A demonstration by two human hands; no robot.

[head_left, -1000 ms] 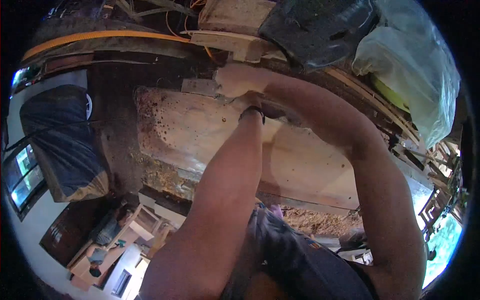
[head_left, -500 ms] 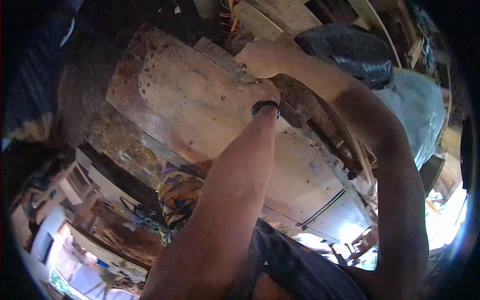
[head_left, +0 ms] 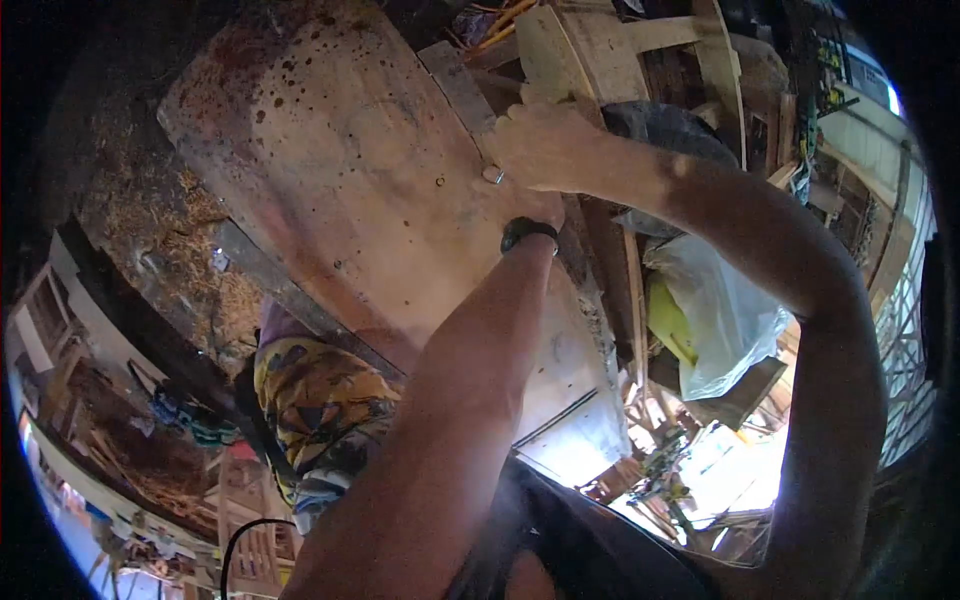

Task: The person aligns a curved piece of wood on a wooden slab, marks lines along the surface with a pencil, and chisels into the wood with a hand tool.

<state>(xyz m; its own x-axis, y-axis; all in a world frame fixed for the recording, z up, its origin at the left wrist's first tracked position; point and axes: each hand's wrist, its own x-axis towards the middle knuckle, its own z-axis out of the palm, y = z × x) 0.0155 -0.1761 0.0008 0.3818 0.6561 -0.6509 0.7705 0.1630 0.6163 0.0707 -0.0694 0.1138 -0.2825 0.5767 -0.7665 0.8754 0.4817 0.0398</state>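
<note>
A wide, stained wooden board (head_left: 380,180) with dark spots and a few small holes lies slantwise under my hands. My left hand (head_left: 535,207), with a dark band at the wrist, rests at the board's right edge. Its fingers are pale against the wood and partly hidden, so their pose is unclear. Just above it my right hand (head_left: 545,145) is closed, knuckles up, over the same edge. By its fingers shows a small shiny metal piece (head_left: 493,175); whatever the fist grips is mostly covered.
A grey wood strip (head_left: 455,85) runs along the board's upper right edge. Beyond it are a dark round container (head_left: 680,130), a clear plastic bag (head_left: 720,310) with something yellow, and stacked timber (head_left: 590,55). Patterned cloth (head_left: 320,400) and wood shavings (head_left: 180,270) are at left.
The view has shifted and turned, so the board appears steeper and farther left. Both hands stay together at its right edge; the yellow thing in the bag now shows.
</note>
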